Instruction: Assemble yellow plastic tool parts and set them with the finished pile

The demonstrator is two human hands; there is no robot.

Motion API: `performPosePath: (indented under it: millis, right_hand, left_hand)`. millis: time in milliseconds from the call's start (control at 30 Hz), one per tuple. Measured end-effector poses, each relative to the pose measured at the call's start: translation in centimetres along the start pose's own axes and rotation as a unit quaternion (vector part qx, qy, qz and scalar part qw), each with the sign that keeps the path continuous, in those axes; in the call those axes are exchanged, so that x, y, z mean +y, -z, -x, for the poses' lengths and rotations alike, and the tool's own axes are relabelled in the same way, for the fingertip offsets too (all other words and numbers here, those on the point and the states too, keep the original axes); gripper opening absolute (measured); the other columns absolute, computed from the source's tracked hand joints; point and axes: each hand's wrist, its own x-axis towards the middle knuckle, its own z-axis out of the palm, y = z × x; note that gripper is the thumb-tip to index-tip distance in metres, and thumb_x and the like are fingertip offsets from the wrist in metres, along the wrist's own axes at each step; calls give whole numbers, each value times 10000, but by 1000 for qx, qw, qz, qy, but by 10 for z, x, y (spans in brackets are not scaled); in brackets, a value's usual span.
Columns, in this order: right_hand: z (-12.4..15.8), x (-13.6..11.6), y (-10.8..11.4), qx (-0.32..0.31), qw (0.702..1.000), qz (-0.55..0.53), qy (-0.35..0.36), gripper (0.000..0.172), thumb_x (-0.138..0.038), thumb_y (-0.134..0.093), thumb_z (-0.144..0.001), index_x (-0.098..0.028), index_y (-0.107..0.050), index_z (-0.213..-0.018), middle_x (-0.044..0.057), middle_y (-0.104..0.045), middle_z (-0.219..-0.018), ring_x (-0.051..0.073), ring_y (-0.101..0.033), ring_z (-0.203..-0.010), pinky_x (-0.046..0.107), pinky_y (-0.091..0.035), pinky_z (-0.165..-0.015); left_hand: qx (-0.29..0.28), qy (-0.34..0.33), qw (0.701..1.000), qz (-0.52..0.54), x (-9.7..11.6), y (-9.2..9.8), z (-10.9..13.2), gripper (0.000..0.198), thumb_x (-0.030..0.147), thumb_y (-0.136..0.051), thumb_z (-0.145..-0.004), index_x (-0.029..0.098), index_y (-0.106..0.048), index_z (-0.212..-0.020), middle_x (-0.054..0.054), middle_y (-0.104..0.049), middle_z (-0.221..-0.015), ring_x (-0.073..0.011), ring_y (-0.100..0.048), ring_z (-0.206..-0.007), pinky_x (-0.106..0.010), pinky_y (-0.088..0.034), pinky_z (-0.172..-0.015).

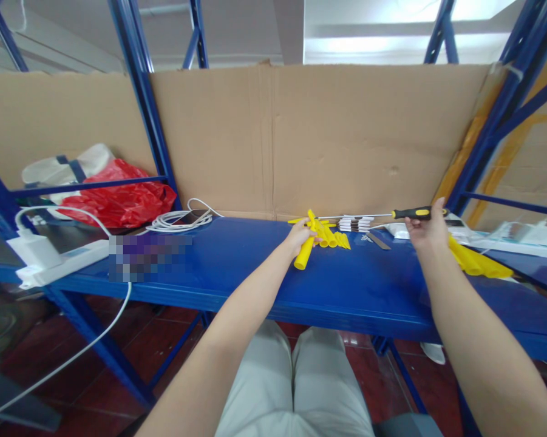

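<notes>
A big sheet of brown cardboard (346, 133) stands like a wall behind a long blue desk (237, 261), with blue metal posts (141, 85) on both sides. The left hand (299, 237) has its grip wrapped around a yellow tube (302, 257), which is over the middle of the desk and tilts with its open end down toward the person. The right hand (427, 229) is farther to the right, and its grip holds a screwdriver (403, 213) by its black and yellow handle, with the thumb up. The long, thin metal rod points left, toward the yellow tube. The tip is too small to see, so I cannot tell if it touches anything. Just beside the left hand, more yellow tubes (332, 240) lie side by side on the desk. Next to them is a stack of small white and dark pieces (356, 224), and near that lies a flat strip (379, 241). More yellow pieces (482, 266) lie close to the right arm. Far to the left, there is a coil of white cord (180, 222), a shiny red bag (122, 197) and a white power strip (73, 262) with a plug (35, 250) in it. Red tiles (182, 358) cover the floor.
</notes>
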Motion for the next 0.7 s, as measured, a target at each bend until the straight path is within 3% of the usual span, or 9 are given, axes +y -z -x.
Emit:
performPosePath:
  millis: [100,267,367,533,700]
  right_hand:
    - [3,-3,1,8,998,-11,-60,388,-537,-471,-964,-196,-439,-783,-66,-404,-646,42,-328,-457,133,-473,-475]
    - [9,-8,1,-24,995,-72,-57,338,-409,-297,-986,-198,-451,-772,-60,-310,-583,94,-386,-471,191,-475,-447]
    - [8,-8,1,-36,998,-29,-38,334,-368,-279,-982,-202,-437,-740,-59,-325,-546,97,-366,-438,195,-446,-434]
    - [2,-6,2,13,995,93,-14,330,-370,-412,-968,-205,-408,-682,-55,-390,-536,104,-393,-411,195,-372,-381]
    - [4,-5,2,21,996,87,-9,334,-297,-333,-973,-205,-417,-662,-45,-390,-521,110,-376,-398,202,-327,-338]
  left_hand:
    - [5,-7,1000,2,-1,1,-1,694,-57,-567,-705,220,-497,-1338,-118,-684,-1091,-151,-686,-597,-173,-420,-434]
    - [12,-11,1000,-7,0,3,-3,665,-61,-549,-698,221,-515,-1300,-99,-695,-1060,-145,-684,-605,-168,-418,-451]
    - [24,-17,999,-19,0,3,-3,677,-62,-536,-697,239,-508,-1302,-91,-694,-1086,-151,-692,-637,-170,-423,-463]
    - [64,-29,997,-36,-2,3,-5,721,-77,-552,-676,237,-501,-1323,-84,-692,-1058,-137,-661,-587,-177,-407,-452]
    - [64,-46,995,-56,-5,5,-7,783,-95,-550,-644,239,-501,-1350,-77,-686,-1069,-118,-628,-574,-178,-404,-463]
